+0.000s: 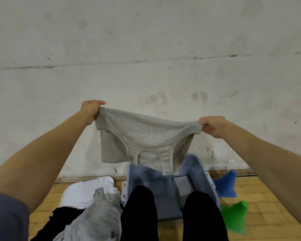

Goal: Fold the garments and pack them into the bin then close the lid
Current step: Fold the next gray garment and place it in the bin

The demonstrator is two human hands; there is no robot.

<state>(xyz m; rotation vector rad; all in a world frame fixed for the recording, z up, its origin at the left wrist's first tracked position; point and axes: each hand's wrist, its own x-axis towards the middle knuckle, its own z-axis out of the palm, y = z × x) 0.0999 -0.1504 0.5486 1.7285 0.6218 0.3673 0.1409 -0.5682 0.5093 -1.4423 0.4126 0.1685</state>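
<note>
Black trouser legs (139,213) of the person are seen at the bottom edge, closest to the camera, with a dark blue sleeve (7,218) at the lower left corner. On the left, a pile of garments (94,211) lies on the wooden floor (261,221): a grey piece on top, a black piece under it, and a white piece behind.

Higher up, the left hand (90,110) is raised in front of the pale wall (146,40), and one upper corner of a grey T-shirt (142,134) is pinched by its curled fingers. The shirt is held spread out in the air between both hands; its neckline hangs downward and its lower part touches the inside of the bin (170,185). The bin is light blue, its top is open, and it stands on the floor between the legs. Something blue-grey is already lying inside, but it cannot be told what it is.

The other upper corner of the shirt is gripped by the right hand (214,126), also with curled fingers. To the right of the bin, a blue object (228,183) and a green object (236,218) are lying on the floor; both are blurred.
</note>
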